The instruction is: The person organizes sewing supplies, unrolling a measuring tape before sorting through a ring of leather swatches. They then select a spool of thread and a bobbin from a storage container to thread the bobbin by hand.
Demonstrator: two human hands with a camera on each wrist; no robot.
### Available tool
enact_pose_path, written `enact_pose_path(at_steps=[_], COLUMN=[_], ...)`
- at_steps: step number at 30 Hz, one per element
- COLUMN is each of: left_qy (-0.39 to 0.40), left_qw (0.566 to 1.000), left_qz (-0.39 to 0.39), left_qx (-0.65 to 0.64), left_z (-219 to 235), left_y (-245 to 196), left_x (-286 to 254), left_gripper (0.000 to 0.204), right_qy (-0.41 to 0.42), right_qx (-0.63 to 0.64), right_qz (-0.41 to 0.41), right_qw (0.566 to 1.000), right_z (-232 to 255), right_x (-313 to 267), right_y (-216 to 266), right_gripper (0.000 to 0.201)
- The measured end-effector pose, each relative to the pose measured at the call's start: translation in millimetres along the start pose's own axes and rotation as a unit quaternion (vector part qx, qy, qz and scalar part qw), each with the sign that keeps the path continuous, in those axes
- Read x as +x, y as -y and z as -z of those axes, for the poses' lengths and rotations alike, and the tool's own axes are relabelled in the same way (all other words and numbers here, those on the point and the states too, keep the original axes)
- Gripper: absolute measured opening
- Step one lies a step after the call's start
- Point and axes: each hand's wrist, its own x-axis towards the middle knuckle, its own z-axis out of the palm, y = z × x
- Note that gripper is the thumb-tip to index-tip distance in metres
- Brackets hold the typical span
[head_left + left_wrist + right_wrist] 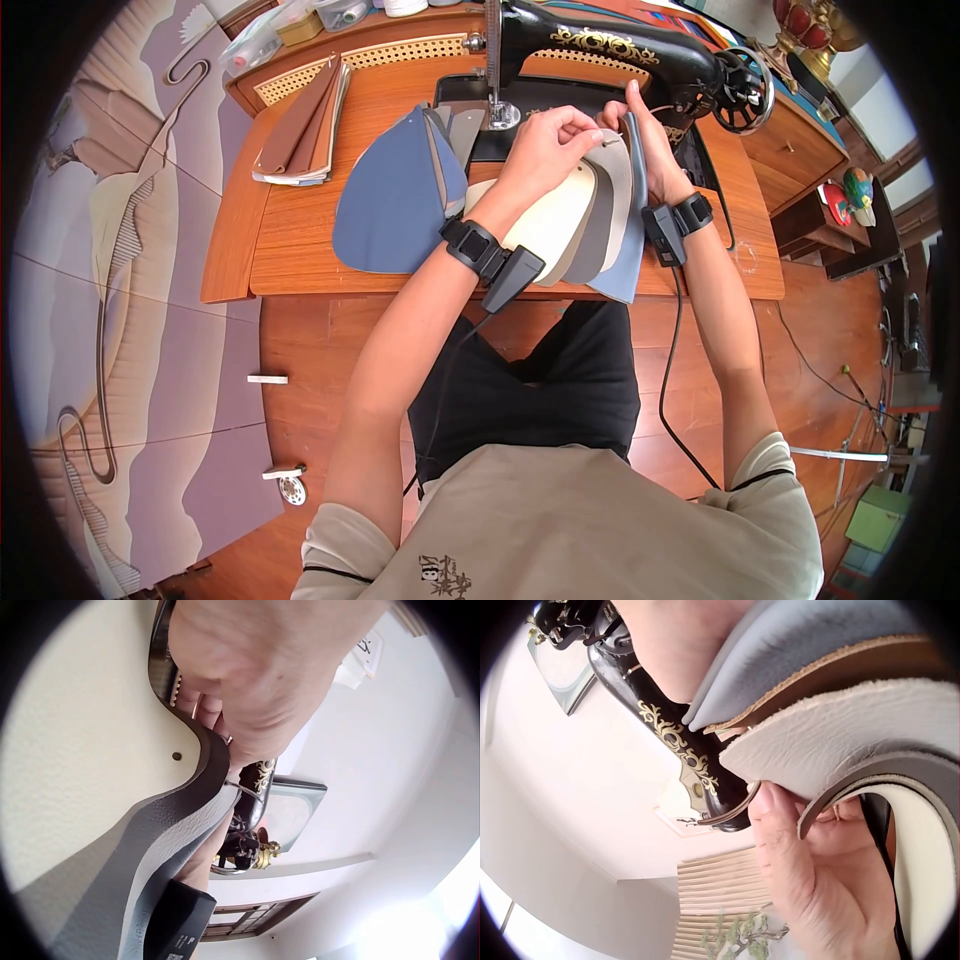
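Several rounded leather swatches fan out below the sewing machine: a cream swatch (pixel 556 215), a dark grey swatch (pixel 597 228), a pale grey swatch (pixel 614 165) and a blue swatch (pixel 630 245). At the upper end of the pale grey swatch, my left hand (pixel 545 150) pinches a thin brown cord (pixel 731 816) between thumb and fingers. A small round hole shows in the cream swatch in the left wrist view. My right hand (pixel 655 150) grips the blue swatch's upper edge, thumb raised; its other fingers are mostly hidden behind the leather.
A black sewing machine (pixel 620 48) with gold decoration stands just beyond the hands. Left of the fan, more blue leather (pixel 385 200) lies on the wooden table (pixel 290 235). A brown swatch stack (pixel 305 125) is at the far left. Wrist camera cables hang toward the lap.
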Motion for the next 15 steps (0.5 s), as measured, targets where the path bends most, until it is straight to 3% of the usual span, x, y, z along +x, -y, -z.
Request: enact_pose_path(at_steps=[3,9,12,15], left_qy=[0.002,-0.049,0.003,0.035], left_qw=[0.999,0.999,1.0,0.998], left_qz=[0.03,-0.013,-0.003,-0.045], left_qx=[0.028,-0.001,-0.018,0.027], left_z=[1,1,1,-1], left_y=[1,-2,0,3], left_x=[0,-2,-2,-1], left_gripper=[0.015,0.018,0.013,0.013], right_qy=[0.016,0.0,-0.006,0.004], right_qx=[0.047,0.134,0.111,0.045], right_qz=[0.0,-0.042,-0.05,-0.029], right_qw=[0.999,0.99,0.993,0.999], right_z=[-3,8,9,10], right_x=[-3,3,1,0], right_y=[3,-4,-2,-1], right_gripper=[0.061,0.056,0.056,0.056])
